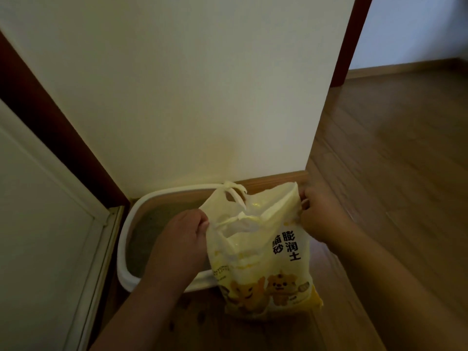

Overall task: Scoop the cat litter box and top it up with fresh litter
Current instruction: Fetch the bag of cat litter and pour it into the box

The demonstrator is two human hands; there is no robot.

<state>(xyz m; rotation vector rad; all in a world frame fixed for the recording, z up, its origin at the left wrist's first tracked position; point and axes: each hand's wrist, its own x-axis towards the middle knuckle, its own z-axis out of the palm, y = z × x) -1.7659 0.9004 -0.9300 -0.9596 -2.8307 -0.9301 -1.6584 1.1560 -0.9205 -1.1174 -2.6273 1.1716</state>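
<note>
A yellow litter bag (263, 262) with black characters and cartoon animals stands upright on the floor, in front of the right part of a white litter box (124, 249). My left hand (179, 239) grips the left edge of the bag's open top. On the opposite edge, my right hand (319, 214) grips the right side and holds the mouth spread open. Grey litter (147, 229) lies inside the box, partly hidden by my left arm and the bag. No scoop is visible.
The box sits against a cream wall (190, 97) with a wooden skirting board. A white door panel in a dark red frame (50, 198) stands at the left. Wooden floor (392, 160) stretches to the right. A few dark specks lie on the floor by the box.
</note>
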